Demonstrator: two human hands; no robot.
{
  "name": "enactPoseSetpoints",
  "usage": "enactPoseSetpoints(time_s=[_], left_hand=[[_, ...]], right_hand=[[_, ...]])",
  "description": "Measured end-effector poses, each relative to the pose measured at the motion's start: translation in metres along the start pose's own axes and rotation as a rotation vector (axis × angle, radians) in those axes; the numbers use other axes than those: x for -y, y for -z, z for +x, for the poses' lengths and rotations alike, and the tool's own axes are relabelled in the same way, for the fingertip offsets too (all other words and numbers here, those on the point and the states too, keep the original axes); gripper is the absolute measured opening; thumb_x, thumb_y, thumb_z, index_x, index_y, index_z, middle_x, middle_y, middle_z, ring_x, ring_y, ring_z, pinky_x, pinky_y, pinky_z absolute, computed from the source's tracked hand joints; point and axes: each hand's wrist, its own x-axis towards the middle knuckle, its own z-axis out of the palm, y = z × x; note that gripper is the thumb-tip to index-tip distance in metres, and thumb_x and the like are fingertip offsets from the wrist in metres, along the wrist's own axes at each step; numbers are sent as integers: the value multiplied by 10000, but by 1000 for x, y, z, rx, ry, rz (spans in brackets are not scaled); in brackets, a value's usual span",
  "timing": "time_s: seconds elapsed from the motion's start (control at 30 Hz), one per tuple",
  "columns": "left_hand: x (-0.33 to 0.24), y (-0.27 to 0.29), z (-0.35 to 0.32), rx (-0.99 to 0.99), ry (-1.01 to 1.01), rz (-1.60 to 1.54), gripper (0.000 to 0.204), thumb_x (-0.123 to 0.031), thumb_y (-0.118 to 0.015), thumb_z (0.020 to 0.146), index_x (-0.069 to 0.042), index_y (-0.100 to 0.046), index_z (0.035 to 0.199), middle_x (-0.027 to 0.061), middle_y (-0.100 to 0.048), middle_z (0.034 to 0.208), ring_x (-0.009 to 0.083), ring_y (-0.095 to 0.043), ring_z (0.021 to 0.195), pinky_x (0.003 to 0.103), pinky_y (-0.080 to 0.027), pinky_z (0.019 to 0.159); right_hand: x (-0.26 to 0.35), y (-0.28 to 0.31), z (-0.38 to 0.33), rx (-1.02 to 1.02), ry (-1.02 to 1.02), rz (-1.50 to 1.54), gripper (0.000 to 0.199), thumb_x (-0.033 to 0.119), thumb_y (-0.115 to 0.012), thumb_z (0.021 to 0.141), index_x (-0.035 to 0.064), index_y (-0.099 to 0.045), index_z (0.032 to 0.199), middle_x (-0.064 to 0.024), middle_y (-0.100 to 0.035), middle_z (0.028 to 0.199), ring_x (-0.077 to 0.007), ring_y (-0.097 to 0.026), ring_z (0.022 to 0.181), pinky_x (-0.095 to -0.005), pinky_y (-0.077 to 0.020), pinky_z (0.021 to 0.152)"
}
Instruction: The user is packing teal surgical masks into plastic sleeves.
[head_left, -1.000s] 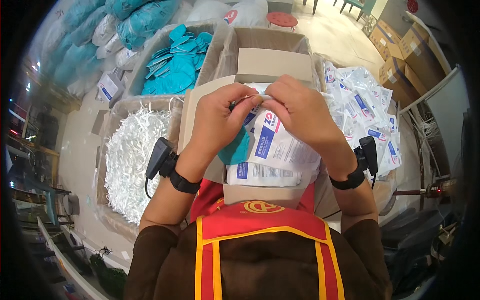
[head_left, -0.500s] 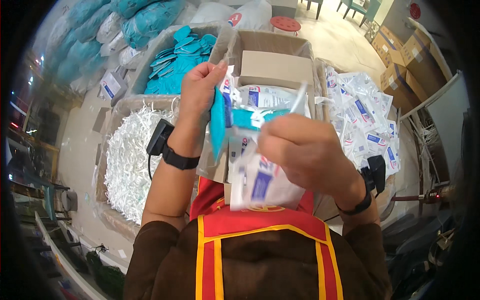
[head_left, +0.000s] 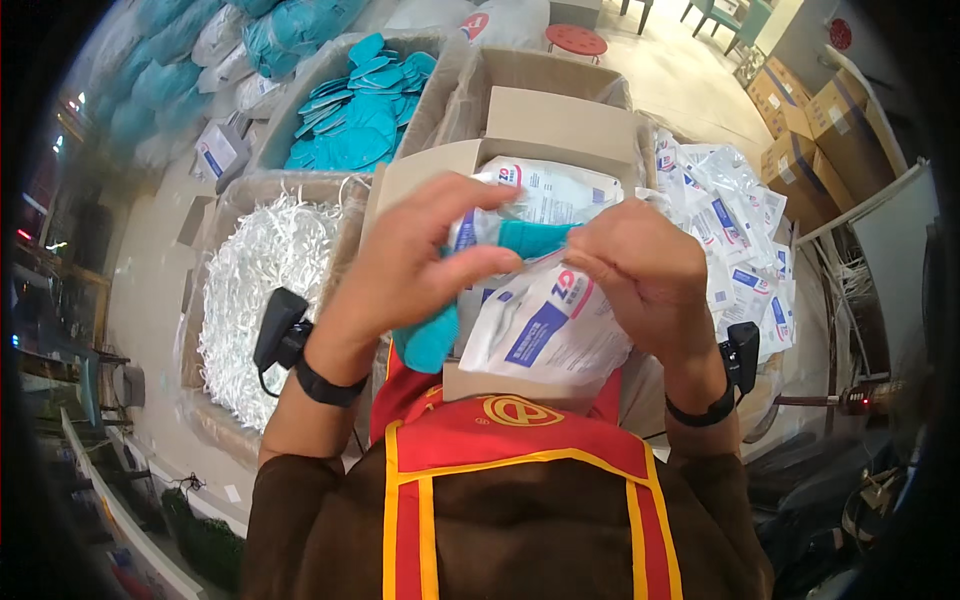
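My right hand [head_left: 645, 275] pinches the upper edge of a white packet [head_left: 550, 330] with blue and red print, which hangs tilted over an open cardboard box [head_left: 560, 122]. My left hand [head_left: 415, 250] is just left of it, thumb and forefinger stretched apart toward the packet's top. Below that palm hangs a teal folded mask [head_left: 430, 342], seemingly held by the lower fingers, which are hidden. Another teal piece [head_left: 535, 238] shows between the hands; whether it lies in the box or the packet I cannot tell. More white packets [head_left: 570, 195] lie inside the box.
A lined bin [head_left: 350, 190] of white strips [head_left: 265, 280] stands at left. Behind it, another bin holds teal masks [head_left: 365, 105]. At right is a heap of white packets [head_left: 735, 225]. Brown cartons [head_left: 800, 175] and a red stool [head_left: 576, 40] stand farther back.
My left hand has come down and right with the teal mask, its thumb and forefinger parting. My right hand has moved slightly right, and the packet is steadier and flatter to view.
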Motion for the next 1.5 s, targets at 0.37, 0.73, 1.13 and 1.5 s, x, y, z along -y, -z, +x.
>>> enactPoseSetpoints(time_s=[0.37, 0.73, 1.13, 1.5], left_hand=[[34, 72, -38, -508, 275, -597, 159, -130, -602, 933, -31, -643, 1051, -36, -568, 716, 26, -427, 494, 169, -291, 439], [45, 92, -61, -625, 187, -458, 422, -358, -529, 975, -93, -457, 655, 26, -475, 715, 117, -409, 676, 280, -322, 644], [32, 9, -51, -196, 466, -283, 230, -188, -694, 870, -38, -620, 713, -26, -547, 615, 32, -444, 579, 224, -330, 507], [31, -9, -49, -46, 397, -70, 127, -133, -710, 824, -27, -679, 886, -1, -625, 794, 72, -540, 736, 220, -411, 638]], right_hand=[[-42, 72, -41, -248, -430, 38, 92, 57, -567, 929, -3, -622, 885, -5, -594, 840, -75, -521, 795, -227, -421, 717], [-53, -23, -35, 516, -139, -58, 181, 199, -673, 814, 36, -633, 880, -140, -579, 806, -336, -594, 754, -397, -476, 658], [-51, -52, -42, 715, -314, -241, 393, 277, -631, 865, 7, -596, 1148, -174, -606, 1003, -369, -622, 862, -430, -501, 747], [-72, -57, -51, 494, -297, 19, 402, 269, -661, 846, 3, -605, 1142, -198, -589, 987, -379, -625, 799, -421, -501, 713]])
